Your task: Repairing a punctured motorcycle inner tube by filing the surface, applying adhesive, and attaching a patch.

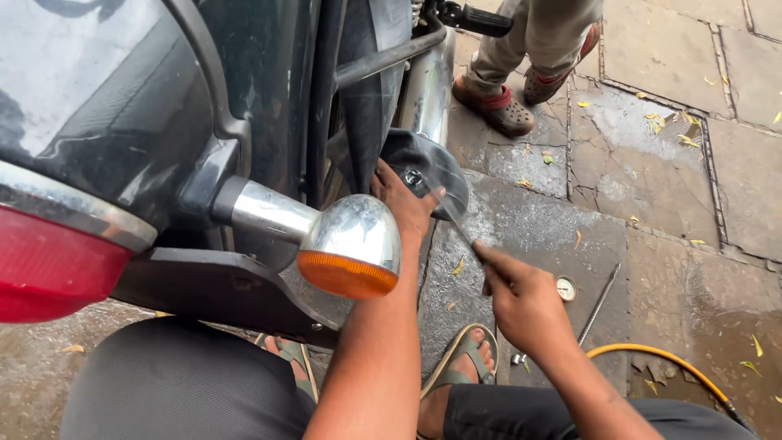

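Black rubber of a tyre or tube, pulled out beside the rear wheel of a motorcycle, sits at the middle of the view, just right of the chrome turn signal with the orange lens. The left hand lies on this rubber with its fingers pressed around the near edge, next to a small metal nut on the rubber. The right hand is a little nearer and to the right; its fingers are clenched on a thin metal tool, whose tip reaches up to the rubber near the left thumb. On the wet stone floor, just right of the right hand, lie a small round gauge, a long metal rod and a yellow hose. Far away, another person's feet in sandals stand on the stones.
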